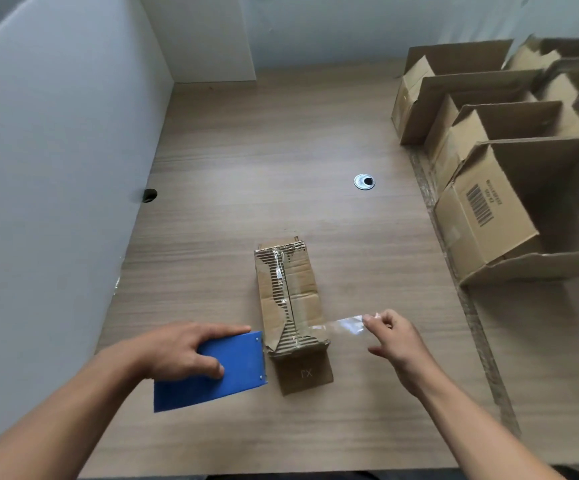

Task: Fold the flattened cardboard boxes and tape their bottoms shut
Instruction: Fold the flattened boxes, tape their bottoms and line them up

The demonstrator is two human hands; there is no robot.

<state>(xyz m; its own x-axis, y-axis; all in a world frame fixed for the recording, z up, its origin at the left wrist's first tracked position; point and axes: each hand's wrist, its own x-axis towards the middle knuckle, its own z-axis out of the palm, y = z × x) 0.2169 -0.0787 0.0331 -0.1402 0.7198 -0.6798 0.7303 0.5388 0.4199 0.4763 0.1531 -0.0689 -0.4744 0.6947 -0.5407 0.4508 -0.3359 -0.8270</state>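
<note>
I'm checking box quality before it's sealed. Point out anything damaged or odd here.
The small box in front is damaged: outer paper is torn off along its top seam, baring corrugated ridges, with crumpled old tape stuck over the tear.

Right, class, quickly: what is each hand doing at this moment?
Left hand: grips the blue tape dispenser.
Right hand: pinches the end of the clear tape.

Wooden table [264, 150], small cardboard box [288, 292], open boxes [489, 216] along right
</note>
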